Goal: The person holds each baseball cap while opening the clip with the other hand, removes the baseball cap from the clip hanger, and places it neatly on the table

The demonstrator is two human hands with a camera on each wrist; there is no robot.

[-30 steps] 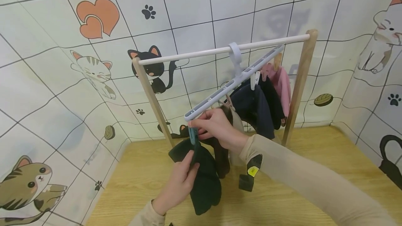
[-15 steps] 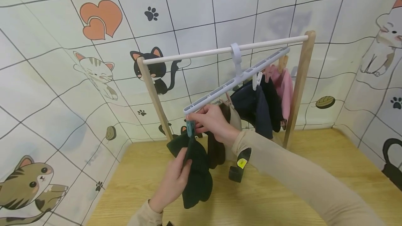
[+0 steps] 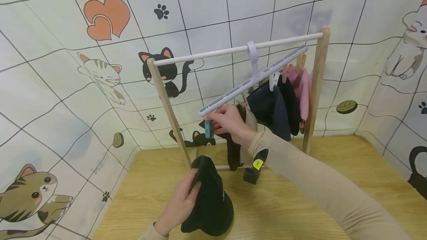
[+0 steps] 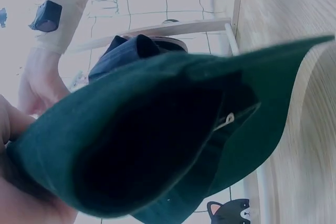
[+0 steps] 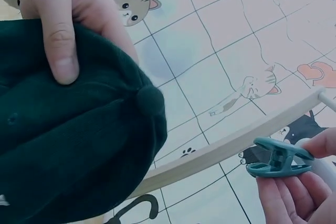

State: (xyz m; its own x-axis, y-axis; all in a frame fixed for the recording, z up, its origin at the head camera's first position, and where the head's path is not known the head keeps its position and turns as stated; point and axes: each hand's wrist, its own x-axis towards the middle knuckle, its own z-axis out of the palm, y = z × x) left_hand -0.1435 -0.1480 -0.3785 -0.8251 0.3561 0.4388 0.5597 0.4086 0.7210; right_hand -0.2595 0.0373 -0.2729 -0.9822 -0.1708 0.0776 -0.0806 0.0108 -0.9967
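Observation:
My left hand (image 3: pixel 180 200) grips a dark green baseball cap (image 3: pixel 213 205) by the crown, low in front of the drying rack. In the left wrist view the cap's (image 4: pixel 262 135) hollow inside and brim face the camera. Just under the near end of the grey hanger (image 3: pixel 233 93), my right hand (image 3: pixel 231 121) pinches a teal clothespin (image 3: pixel 209 130) between thumb and fingers. The right wrist view shows nothing in the clothespin's (image 5: pixel 278 172) jaws, with the cap (image 5: pixel 79 140) apart from it on the left.
The hanger hooks over a white rod (image 3: pixel 213 53) between wooden posts (image 3: pixel 318 84). Clothespins along it hold several caps, among them a navy one (image 3: pixel 263 101) and a pink one (image 3: pixel 304 95). A wooden tabletop (image 3: pixel 283 203) lies below, before a wall with cat drawings.
The green cap has come out of the teal clothespin and moved down with my left hand. My right hand keeps pinching the clothespin by the hanger's end.

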